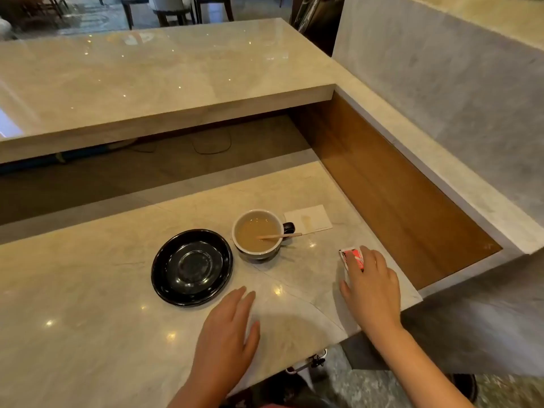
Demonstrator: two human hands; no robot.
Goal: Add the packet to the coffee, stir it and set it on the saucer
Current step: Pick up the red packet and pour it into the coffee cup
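Observation:
A cup (258, 234) of milky coffee stands on the marble counter (88, 304), with a wooden stirrer (279, 236) resting in it and poking out over its right rim. To its left lies an empty black saucer (192, 267). A red and white packet (351, 258) lies on the counter right of the cup. My right hand (371, 285) rests flat over the packet's right part, fingers on it, not lifted. Flat on the counter below the saucer and cup sits my left hand (228, 334), fingers apart, holding nothing.
A stained white paper napkin (309, 219) lies just behind the cup on the right. A raised marble ledge (147, 83) runs across the back. A wooden-lined gap (397, 201) drops off at the counter's right edge. Chairs stand far behind.

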